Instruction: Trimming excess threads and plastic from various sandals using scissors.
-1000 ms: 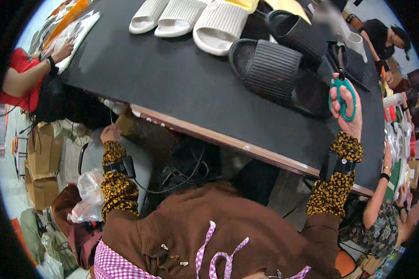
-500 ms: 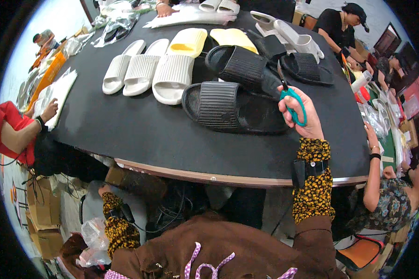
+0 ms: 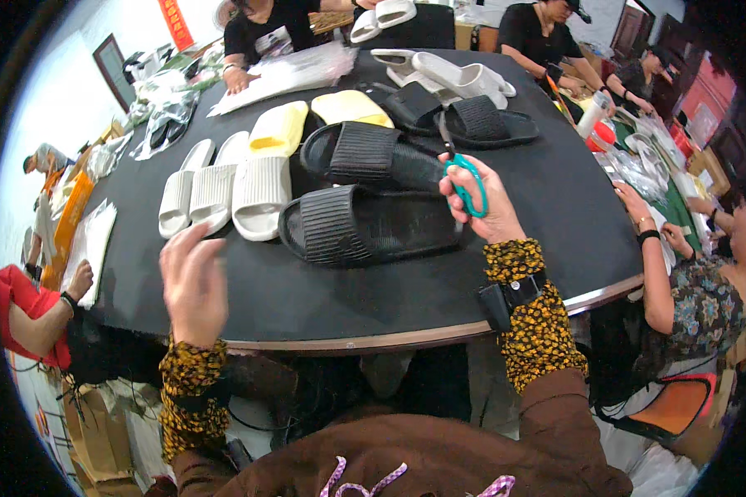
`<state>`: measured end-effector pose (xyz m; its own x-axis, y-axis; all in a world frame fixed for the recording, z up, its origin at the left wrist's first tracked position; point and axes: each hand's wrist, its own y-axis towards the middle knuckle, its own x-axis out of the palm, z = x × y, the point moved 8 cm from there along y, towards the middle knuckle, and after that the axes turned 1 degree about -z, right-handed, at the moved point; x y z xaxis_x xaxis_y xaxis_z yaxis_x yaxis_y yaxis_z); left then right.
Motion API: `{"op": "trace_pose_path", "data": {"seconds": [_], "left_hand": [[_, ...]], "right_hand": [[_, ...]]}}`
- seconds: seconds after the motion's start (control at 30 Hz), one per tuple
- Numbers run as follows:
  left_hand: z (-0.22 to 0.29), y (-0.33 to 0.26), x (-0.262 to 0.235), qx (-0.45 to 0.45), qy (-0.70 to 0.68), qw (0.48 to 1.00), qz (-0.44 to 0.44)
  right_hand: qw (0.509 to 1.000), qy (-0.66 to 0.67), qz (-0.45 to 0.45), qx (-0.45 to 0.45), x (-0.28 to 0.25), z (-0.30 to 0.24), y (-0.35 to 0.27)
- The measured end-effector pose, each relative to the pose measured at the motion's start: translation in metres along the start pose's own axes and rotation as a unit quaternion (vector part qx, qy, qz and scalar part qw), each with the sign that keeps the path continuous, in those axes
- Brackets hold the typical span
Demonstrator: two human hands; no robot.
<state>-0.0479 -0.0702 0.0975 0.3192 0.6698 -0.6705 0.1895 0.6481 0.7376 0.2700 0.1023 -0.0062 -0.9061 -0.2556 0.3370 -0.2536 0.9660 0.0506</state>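
Note:
My right hand (image 3: 497,211) grips scissors (image 3: 471,184) with teal handles, their dark blades pointing up and away. It hovers by the heel ends of two large black ribbed slide sandals, a near one (image 3: 327,225) and a far one (image 3: 363,153). My left hand (image 3: 192,286) is raised over the table's near left part, slightly blurred, empty, fingers extended. Just beyond it stand white slides (image 3: 261,197) in a row. Behind them are a yellow slide (image 3: 278,128) and another yellow slide (image 3: 352,108), both partly covered. Another black slide (image 3: 485,120) lies beyond the scissors.
The black table (image 3: 406,302) has a curved near edge. White and grey slides (image 3: 456,79) lie at the far right. Across the table, a person's hand (image 3: 240,80) rests by clear plastic bags (image 3: 294,74). Other people work at left and right. An orange-seated chair (image 3: 667,407) stands lower right.
My left hand has risen from beside the seat to above the table's near edge. The view has shifted, showing more of the far side. My right hand still holds the scissors near the black slides.

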Motion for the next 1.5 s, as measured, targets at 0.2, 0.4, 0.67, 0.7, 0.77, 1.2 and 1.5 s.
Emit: {"op": "trace_pose_path", "data": {"seconds": [0.2,0.4,0.67,0.7,0.77,1.2,1.5], "left_hand": [[0.108,0.055,0.075,0.279,-0.013,0.930,-0.241],[0.136,0.074,0.149,0.436,0.132,0.810,-0.369],[0.133,0.080,0.170,0.467,0.186,0.752,-0.426],[0.132,0.080,0.171,0.464,0.194,0.748,-0.433],[0.131,0.078,0.174,0.463,0.207,0.747,-0.429],[0.094,0.065,0.172,0.546,0.287,0.730,-0.294],[0.057,0.106,0.149,0.271,0.269,0.815,-0.436]], "right_hand": [[1.000,0.013,-0.027,-0.008,0.006,-0.001,0.000],[0.997,0.059,-0.050,0.000,-0.006,-0.003,-0.004],[0.994,0.045,-0.082,-0.060,-0.001,-0.001,0.000],[0.994,0.045,-0.081,-0.061,-0.001,-0.001,-0.001],[0.995,0.041,-0.073,-0.055,-0.004,-0.002,-0.001],[0.993,0.069,-0.053,-0.077,-0.006,-0.004,0.000],[0.993,0.083,0.009,-0.088,-0.018,-0.010,0.000]]}}
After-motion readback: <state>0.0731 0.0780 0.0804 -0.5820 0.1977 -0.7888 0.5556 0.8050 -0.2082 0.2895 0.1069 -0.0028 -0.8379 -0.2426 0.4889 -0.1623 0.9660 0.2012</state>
